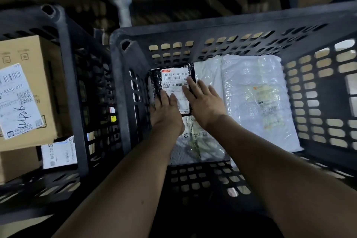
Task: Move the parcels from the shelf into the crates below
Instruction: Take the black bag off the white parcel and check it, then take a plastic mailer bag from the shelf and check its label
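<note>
A small black parcel (172,75) with a white shipping label lies in the left part of a dark perforated crate (212,31). My left hand (166,111) rests flat on its near left side. My right hand (203,99) lies on its right edge with the fingers straight. To the right, a large white plastic mailer (257,98) fills most of the crate floor. Another white bag (197,145) lies under my wrists.
A second dark crate (73,83) stands to the left, holding a cardboard box (36,75) with a handwritten label and a smaller white-labelled parcel (59,153). A grey pipe post (121,2) rises behind the crates. Dim shelving lies beyond.
</note>
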`<state>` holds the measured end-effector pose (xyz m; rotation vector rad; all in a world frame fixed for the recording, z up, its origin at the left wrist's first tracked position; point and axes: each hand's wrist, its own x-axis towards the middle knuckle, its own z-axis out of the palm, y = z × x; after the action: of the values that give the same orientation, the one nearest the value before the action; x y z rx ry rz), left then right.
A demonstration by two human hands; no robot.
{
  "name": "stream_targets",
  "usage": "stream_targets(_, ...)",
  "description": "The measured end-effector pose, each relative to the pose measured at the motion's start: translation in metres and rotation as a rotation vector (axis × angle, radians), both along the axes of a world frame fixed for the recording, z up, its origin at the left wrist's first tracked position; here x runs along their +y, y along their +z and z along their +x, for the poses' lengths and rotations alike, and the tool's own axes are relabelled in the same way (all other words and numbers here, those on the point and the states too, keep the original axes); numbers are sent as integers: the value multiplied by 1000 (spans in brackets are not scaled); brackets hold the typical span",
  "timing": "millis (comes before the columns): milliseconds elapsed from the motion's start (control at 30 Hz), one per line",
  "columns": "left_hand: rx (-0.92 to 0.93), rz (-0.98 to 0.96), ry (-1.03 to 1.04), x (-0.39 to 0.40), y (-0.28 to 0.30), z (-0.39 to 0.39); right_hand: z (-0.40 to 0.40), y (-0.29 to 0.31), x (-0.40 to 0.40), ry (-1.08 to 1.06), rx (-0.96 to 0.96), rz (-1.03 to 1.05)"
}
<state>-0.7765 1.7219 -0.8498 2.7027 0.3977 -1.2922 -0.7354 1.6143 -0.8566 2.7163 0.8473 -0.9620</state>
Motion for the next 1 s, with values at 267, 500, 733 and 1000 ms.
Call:
stream_targets(267,9,66,-183,0,80,-18,-35,77,-20,-59,115,-74)
stream_targets(500,-18,139,-308,9,218,-27,-42,214,-15,-66,134,-181)
stream_targets(733,-67,200,-271,37,366,-23,-26,356,14,-66,34,-122)
stream_targets(1000,-211,260,-243,86,510,-34,-23,496,45,-108,-129,26)
